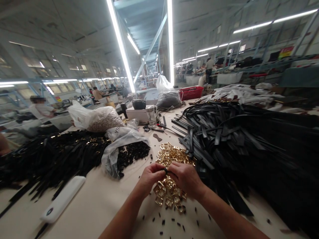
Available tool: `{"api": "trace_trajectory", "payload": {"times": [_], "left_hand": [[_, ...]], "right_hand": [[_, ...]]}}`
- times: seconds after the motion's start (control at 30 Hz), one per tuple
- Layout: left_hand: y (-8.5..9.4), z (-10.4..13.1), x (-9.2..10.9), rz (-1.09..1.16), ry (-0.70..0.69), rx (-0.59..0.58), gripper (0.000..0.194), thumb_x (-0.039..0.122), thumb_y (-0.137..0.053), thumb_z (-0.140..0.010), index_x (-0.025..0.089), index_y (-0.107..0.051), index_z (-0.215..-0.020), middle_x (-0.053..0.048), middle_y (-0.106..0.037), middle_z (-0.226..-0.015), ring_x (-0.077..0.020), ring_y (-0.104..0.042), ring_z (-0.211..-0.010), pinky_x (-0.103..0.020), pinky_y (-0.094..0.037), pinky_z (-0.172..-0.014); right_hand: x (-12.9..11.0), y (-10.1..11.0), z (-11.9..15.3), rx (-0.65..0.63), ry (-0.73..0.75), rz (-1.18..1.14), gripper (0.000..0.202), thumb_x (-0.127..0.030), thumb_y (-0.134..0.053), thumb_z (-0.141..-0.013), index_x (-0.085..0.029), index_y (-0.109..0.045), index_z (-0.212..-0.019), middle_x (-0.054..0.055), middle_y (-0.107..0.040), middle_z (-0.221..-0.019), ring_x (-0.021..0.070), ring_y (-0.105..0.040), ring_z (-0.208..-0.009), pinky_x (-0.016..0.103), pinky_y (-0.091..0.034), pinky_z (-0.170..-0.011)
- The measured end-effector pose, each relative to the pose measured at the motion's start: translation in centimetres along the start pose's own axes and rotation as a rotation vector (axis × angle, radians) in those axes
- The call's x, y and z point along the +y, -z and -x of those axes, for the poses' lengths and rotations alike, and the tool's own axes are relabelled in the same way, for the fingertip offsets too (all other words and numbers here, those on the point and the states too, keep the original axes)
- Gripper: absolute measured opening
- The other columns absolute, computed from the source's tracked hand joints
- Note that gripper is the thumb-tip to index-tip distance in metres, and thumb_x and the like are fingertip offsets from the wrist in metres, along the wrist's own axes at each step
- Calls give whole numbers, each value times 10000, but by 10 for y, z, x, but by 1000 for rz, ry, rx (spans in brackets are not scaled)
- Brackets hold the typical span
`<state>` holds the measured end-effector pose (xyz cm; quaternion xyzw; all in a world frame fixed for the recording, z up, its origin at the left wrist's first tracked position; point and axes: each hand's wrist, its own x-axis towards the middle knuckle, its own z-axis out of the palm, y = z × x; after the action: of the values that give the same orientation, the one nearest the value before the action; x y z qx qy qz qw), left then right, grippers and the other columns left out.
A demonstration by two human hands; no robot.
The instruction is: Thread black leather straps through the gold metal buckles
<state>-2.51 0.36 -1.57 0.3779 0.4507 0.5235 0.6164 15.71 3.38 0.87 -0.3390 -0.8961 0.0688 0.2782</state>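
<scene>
Over a heap of gold buckles [171, 151], my left hand [151, 176] and my right hand [186, 177] meet fingertip to fingertip. Both are closed in a pinch on one small black piece [165, 170], mostly covered by the fingers; it looks like a belt loop. Loose black bits [163, 222] are scattered on the table in front of the buckles. Just left of the heap, a clear plastic bag [109, 162] lies open with many small black pieces [133, 152] spilling from it.
Black straps [221, 132] are piled high at the right. More straps with gold buckles [74, 149] lie at the left, behind a white corded device [63, 199]. A glass jar [151, 116], filled bags and a red basket [191, 93] stand at the back. Other people work farther off.
</scene>
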Motion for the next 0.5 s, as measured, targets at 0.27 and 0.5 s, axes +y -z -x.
{"api": "trace_trajectory", "payload": {"times": [0.27, 0.5], "left_hand": [[-3, 1, 0, -14, 14, -35, 284, 261, -821, -606, 129, -686, -818, -50, -706, -783, -131, -630, -658, -246, -472, -658], [-1, -1, 0, -187, 32, -14, 285, 314, -816, -589, 132, -636, -714, 16, -614, -589, -71, -514, -476, -187, -388, -478]], "right_hand": [[-3, -2, 0, -109, -147, -88, 634, -346, -640, -837, -234, -356, -1393, 51, -724, -940, 232, -692, -802, 267, -440, -654], [-4, -3, 0, -159, -65, -41, 328, -360, -584, -888, -238, -545, -1190, 32, -716, -959, 189, -669, -815, 236, -386, -639]]}}
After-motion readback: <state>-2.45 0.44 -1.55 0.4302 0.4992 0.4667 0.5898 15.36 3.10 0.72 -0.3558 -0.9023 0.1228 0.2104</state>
